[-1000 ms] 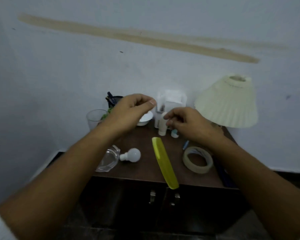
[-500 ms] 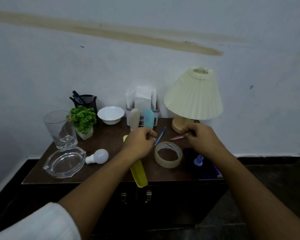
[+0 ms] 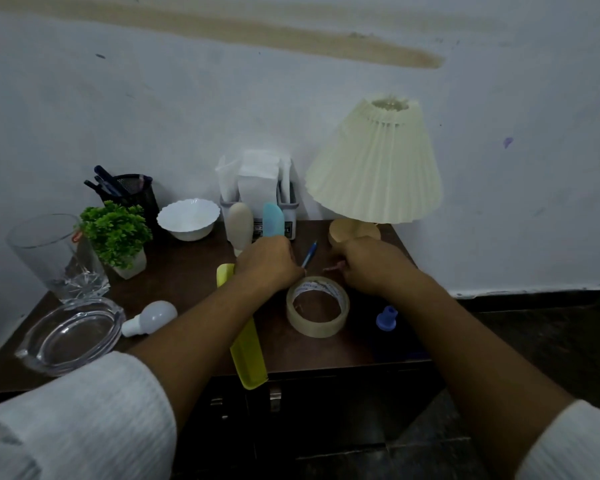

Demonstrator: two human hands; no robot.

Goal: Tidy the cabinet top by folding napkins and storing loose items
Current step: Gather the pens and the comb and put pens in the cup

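Just behind the tape roll (image 3: 317, 306), the left hand (image 3: 265, 263) closes on the blue pen (image 3: 309, 255) and the right hand (image 3: 371, 263) pinches the pink pen (image 3: 333, 268), probably gathering both for the mesh pen cup (image 3: 132, 192) far left

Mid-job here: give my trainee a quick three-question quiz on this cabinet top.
1. True or false: the tape roll stands on edge.
2. Which hand is at the blue pen? A left B right
3. What hangs over the cabinet's front edge?

Key:
1. False; it lies flat.
2. A; the left hand is closed at its lower end, while the right hand pinches a pink pen.
3. The yellow comb.
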